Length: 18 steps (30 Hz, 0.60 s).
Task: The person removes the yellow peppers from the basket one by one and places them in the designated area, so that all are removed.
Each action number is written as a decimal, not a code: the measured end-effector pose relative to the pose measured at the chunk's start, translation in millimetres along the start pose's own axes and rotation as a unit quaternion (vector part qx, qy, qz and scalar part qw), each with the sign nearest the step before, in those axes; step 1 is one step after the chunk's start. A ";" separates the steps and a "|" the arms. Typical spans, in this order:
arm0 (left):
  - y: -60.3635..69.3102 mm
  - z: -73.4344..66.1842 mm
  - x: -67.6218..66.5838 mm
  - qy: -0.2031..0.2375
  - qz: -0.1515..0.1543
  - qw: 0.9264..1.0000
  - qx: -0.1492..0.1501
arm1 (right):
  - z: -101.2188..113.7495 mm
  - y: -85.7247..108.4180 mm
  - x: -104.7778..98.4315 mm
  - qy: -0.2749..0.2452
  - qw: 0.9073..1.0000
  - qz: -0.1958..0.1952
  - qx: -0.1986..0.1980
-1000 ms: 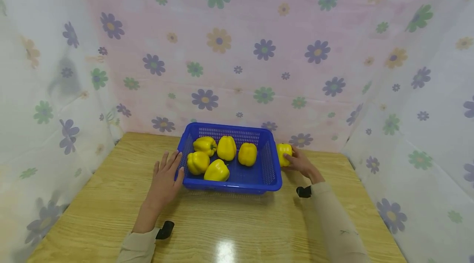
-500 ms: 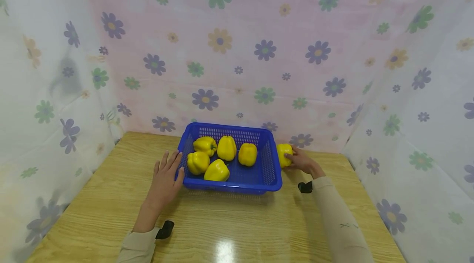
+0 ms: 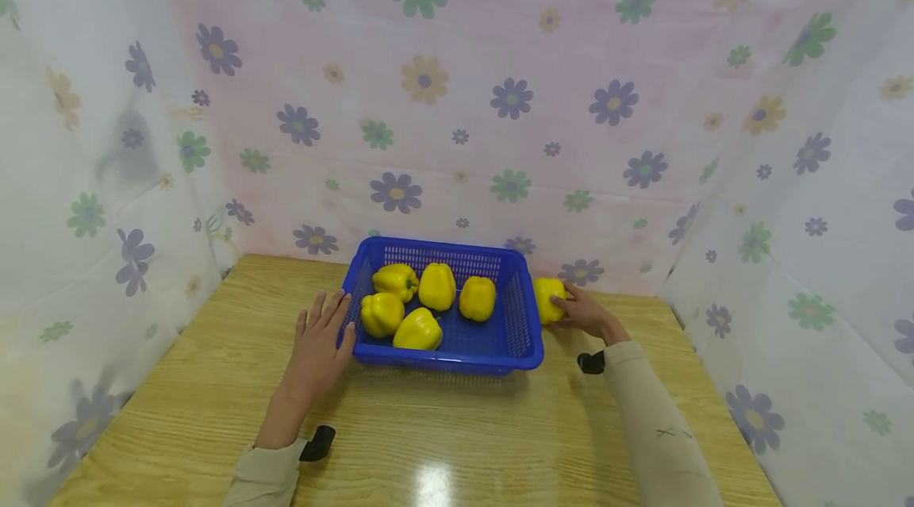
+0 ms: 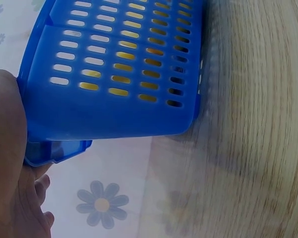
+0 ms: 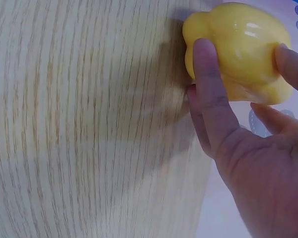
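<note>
A blue plastic basket [image 3: 443,359] with slotted walls stands on the table, holding several yellow bell peppers [image 3: 437,286]. My left hand [image 3: 318,348] rests at the basket's left rim, its fingers straight and a little spread. In the left wrist view, the rim passes between parts of that hand [image 4: 7,163]. Outside the basket's right wall is another yellow bell pepper [image 3: 548,299], which my right hand [image 3: 587,313] grips from the right. The right wrist view shows fingers [image 5: 208,69] on two sides of this bell pepper [image 5: 243,44], close above the wooden surface.
The wooden table [image 3: 457,428] extends in front of the basket and to both sides. Flower-patterned cloth [image 3: 457,94] hangs behind the basket and on the left and right. A black wrist mount [image 3: 591,363] sits at my right cuff, another mount [image 3: 318,443] at the left.
My right forearm has shifted slightly to the right while the hand stays on the bell pepper. The left hand, the basket and its contents look unchanged.
</note>
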<state>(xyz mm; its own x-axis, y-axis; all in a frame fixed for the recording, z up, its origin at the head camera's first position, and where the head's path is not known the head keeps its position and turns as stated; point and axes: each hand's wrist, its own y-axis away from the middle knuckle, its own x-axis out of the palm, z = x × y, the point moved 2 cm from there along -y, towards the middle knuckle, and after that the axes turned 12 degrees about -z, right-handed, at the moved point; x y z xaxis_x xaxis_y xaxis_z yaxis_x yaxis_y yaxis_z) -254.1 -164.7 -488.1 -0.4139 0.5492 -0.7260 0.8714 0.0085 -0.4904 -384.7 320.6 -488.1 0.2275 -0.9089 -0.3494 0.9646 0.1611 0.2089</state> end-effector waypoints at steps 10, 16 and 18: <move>0.5 1.7 1.2 0.002 0.002 1.000 0.002 | 0.3 0.3 -0.4 0.010 1.000 -0.015 0.014; 1.5 2.2 2.1 0.004 -0.009 1.000 0.009 | 3.9 2.3 -4.9 0.046 0.998 -0.027 0.022; 2.1 2.0 1.6 0.006 -0.011 1.000 0.008 | 7.5 3.4 -6.9 0.061 0.997 -0.031 0.019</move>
<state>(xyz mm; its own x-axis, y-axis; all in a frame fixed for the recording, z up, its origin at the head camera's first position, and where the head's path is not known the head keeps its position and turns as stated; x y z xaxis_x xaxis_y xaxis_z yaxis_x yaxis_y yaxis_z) -253.5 -165.5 -491.3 -0.4291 0.5597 -0.7089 0.8577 0.0064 -0.5141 -384.0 324.5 -478.1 0.1840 -0.8627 -0.4710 0.9721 0.0887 0.2172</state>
